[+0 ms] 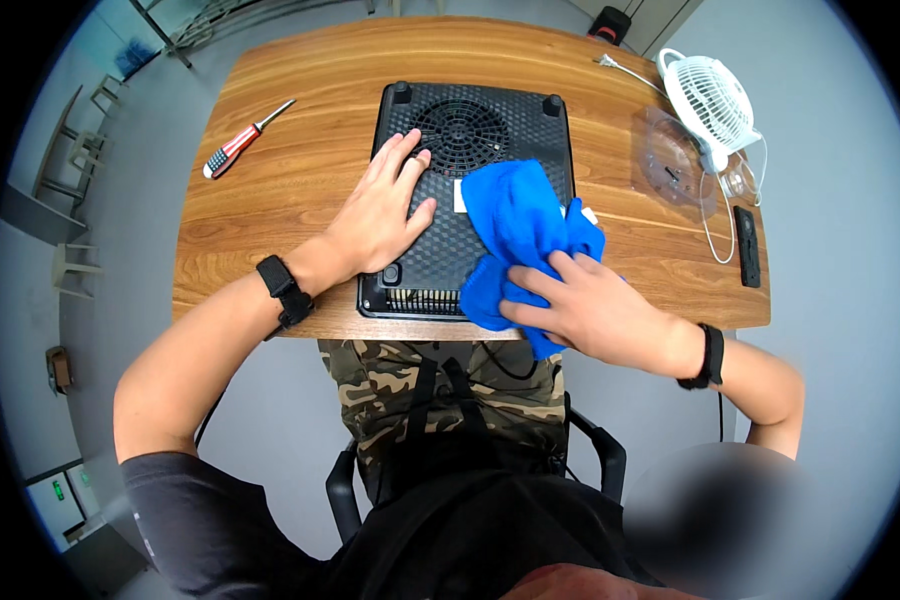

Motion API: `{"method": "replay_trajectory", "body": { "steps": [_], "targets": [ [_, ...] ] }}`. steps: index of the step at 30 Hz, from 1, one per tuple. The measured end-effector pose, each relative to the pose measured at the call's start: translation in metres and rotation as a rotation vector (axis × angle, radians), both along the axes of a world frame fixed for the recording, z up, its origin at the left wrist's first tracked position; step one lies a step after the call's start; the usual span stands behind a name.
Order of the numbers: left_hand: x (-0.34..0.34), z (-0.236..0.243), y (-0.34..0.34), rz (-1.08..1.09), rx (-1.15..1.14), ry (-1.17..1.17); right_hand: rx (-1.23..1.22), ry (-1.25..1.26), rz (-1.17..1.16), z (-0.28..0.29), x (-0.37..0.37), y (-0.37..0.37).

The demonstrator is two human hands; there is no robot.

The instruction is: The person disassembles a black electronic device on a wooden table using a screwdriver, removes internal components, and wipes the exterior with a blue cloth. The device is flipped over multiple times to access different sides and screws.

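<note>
A black induction cooker (437, 240) lies bottom up at the near side of the wooden table, its round fan grille and rubber feet facing up. My left hand (378, 212) rests on its left part, fingers stretched and spread, the fingertips near the grille. On the right part of the cooker lies a crumpled blue cloth (518, 210), which covers the near right corner and hangs past the table's front edge. My right hand (602, 312) has its fingers curled into this cloth and presses on it.
A screwdriver (235, 152) with a red, white and blue handle lies at the left. On the right stand a small white fan (712, 105) with its cord, a clear plastic tray (665, 165) holding small parts, and a long black object (746, 246) near the table edge.
</note>
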State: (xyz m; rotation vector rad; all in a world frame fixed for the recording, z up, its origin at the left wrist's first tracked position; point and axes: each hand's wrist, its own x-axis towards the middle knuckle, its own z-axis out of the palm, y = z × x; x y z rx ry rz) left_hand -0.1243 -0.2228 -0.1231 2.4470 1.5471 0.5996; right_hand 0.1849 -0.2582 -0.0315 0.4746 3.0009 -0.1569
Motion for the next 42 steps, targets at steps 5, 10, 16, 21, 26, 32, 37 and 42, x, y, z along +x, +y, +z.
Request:
{"method": "replay_trajectory", "body": {
  "steps": [5,10,16,21,26,32,37,42],
  "targets": [
    [0.000,-0.003,-0.001,0.007,0.008,0.000,-0.073,0.083,-0.233,-0.010,0.042,-0.010],
    [0.001,-0.002,0.000,-0.002,-0.006,-0.008,-0.207,0.232,-0.381,-0.037,0.061,-0.008],
    [0.002,-0.002,0.000,0.013,-0.033,0.001,-0.169,0.183,-0.284,-0.037,0.057,0.002],
    [0.002,-0.001,0.000,0.005,-0.032,0.007,-0.218,0.191,-0.180,-0.042,0.062,0.014],
    [0.002,0.000,-0.001,0.000,-0.040,0.012,-0.307,0.178,-0.084,-0.040,0.068,0.032],
    [0.001,-0.002,-0.001,-0.004,-0.027,0.009,-0.290,0.188,0.058,-0.040,0.073,0.067],
    [0.002,-0.002,0.000,0.001,-0.014,0.009,-0.099,0.176,0.096,-0.040,0.068,0.088],
    [0.001,-0.003,0.001,0.002,-0.011,0.002,0.142,0.204,0.293,-0.041,0.071,0.086]
  ]
}}
